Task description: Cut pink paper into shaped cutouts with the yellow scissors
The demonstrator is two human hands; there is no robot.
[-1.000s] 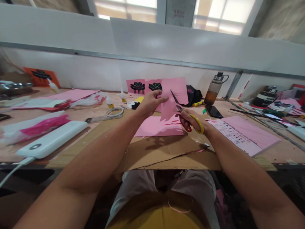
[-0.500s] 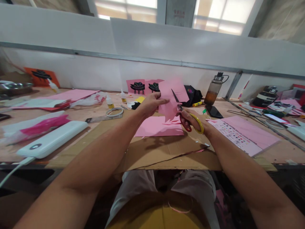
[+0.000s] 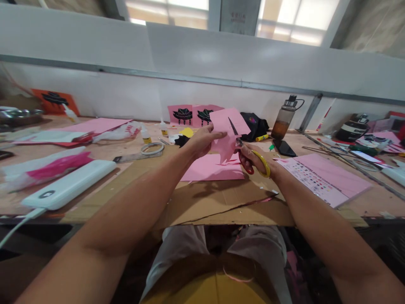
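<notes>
A partly cut piece of pink paper [image 3: 223, 141] is pinched at its left side by my left hand [image 3: 204, 139], held above the table. My right hand [image 3: 251, 157] grips scissors [image 3: 264, 164] with yellow and red handles. One dark blade lies across the face of the paper, pointing up and left; the other blade is hidden behind it. Underneath, a flat pink sheet [image 3: 202, 171] with a few cut slivers rests on a piece of brown cardboard [image 3: 202, 207].
To the left lie a white power bank [image 3: 72, 185], a roll of tape [image 3: 152, 148] and small glue bottles [image 3: 146, 135]. A drink bottle [image 3: 282, 120], a phone [image 3: 284, 147] and a printed pink sheet [image 3: 325, 179] are on the right. Pink cards [image 3: 180, 116] with black shapes lean against the wall.
The pink paper has tipped and come down slightly at its top edge. My left hand has shifted a little with it, while the scissors stay almost in place.
</notes>
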